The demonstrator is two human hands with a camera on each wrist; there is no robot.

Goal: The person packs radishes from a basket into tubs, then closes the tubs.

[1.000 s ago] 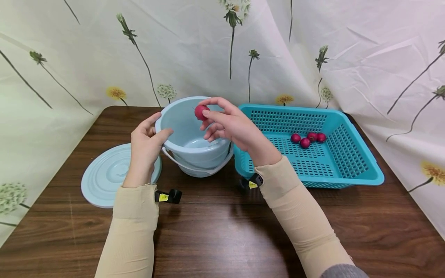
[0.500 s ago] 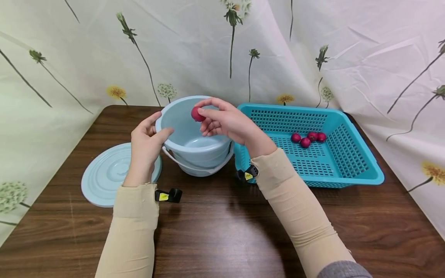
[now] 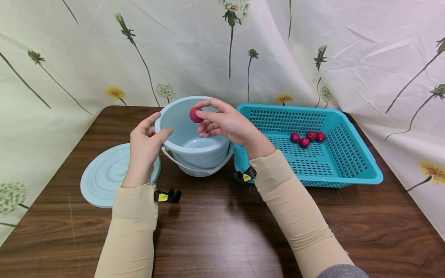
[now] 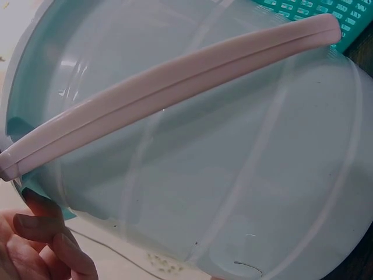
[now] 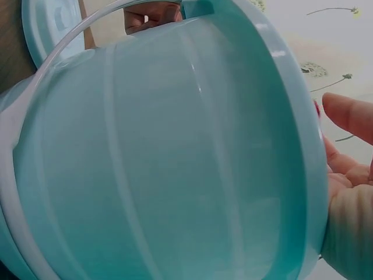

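A light blue bucket (image 3: 194, 154) stands in the middle of the table, tilted slightly, its handle (image 3: 208, 171) hanging down the near side. My left hand (image 3: 146, 141) grips the left rim, thumb over the edge and fingers outside. In the left wrist view, the curled fingers (image 4: 49, 242) show by the handle's end. Over the bucket's mouth, my right hand (image 3: 226, 121) pinches a round red radish (image 3: 196, 114) between thumb and fingers, the other fingers curled loosely below. Only a sliver of that radish (image 5: 317, 108) shows past the rim in the right wrist view.
A turquoise perforated basket (image 3: 361, 179) sits right of the bucket, with several radishes (image 3: 304, 142) inside. The bucket's round lid (image 3: 101, 177) lies flat at the left, partly behind the left forearm. A flowered cloth (image 3: 194, 46) hangs behind the brown table (image 3: 208, 239).
My right hand has moved slightly left over the bucket with the radish still pinched. The left hand keeps its hold on the rim, and the bucket has stayed in place.
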